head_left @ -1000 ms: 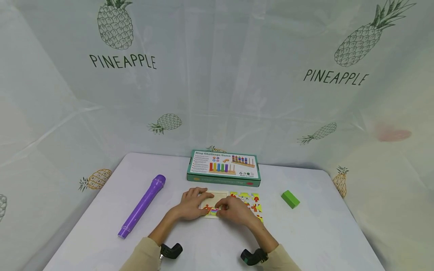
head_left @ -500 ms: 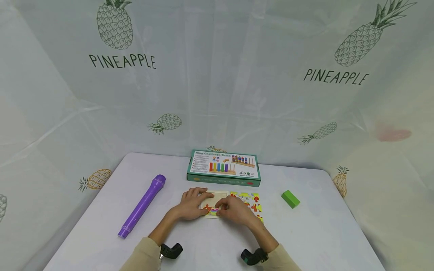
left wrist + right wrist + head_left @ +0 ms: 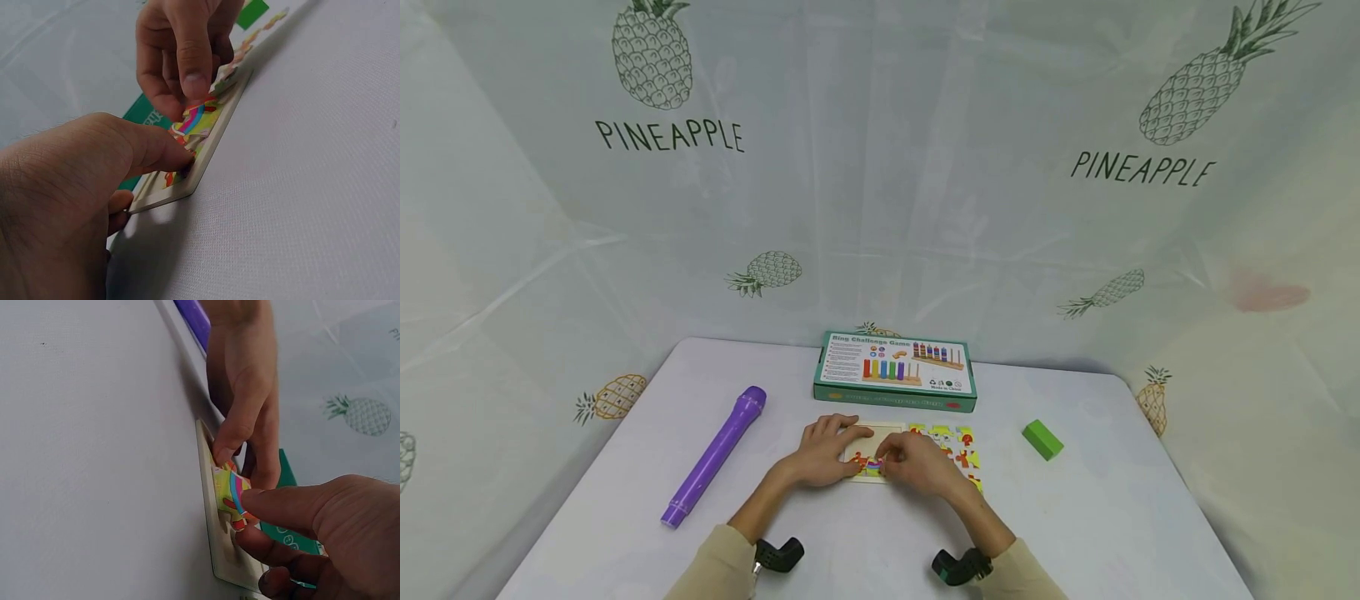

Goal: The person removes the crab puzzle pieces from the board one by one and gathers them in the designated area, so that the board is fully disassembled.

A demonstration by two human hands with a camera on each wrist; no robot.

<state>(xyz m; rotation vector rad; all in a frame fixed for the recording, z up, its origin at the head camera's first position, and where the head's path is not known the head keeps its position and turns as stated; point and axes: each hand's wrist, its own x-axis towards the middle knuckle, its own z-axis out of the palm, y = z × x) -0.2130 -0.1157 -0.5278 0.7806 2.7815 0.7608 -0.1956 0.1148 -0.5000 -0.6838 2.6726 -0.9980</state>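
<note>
A small wooden puzzle tray (image 3: 889, 428) lies on the table, with some picture pieces in its near left part. My left hand (image 3: 822, 455) rests at its left side with the fingers spread. In the left wrist view the thumb presses on a piece in the tray corner. My right hand (image 3: 922, 467) pinches a puzzle piece with a rainbow stripe (image 3: 237, 492) between thumb and fingers, over the tray, right beside the pieces under the left thumb. Several loose yellow and red puzzle pieces (image 3: 942, 432) lie in rows right of the tray, partly hidden by the right hand.
Behind the tray lies a green and white game box (image 3: 895, 372). A purple tube (image 3: 715, 457) lies to the left on the white table (image 3: 1097, 517). To the right sits a green block (image 3: 1042, 440). A pineapple-print sheet (image 3: 887, 167) hangs behind the table.
Both hands stay in nearly the same place. The right fingers shift very slightly at the rainbow piece; nothing else visibly moves.
</note>
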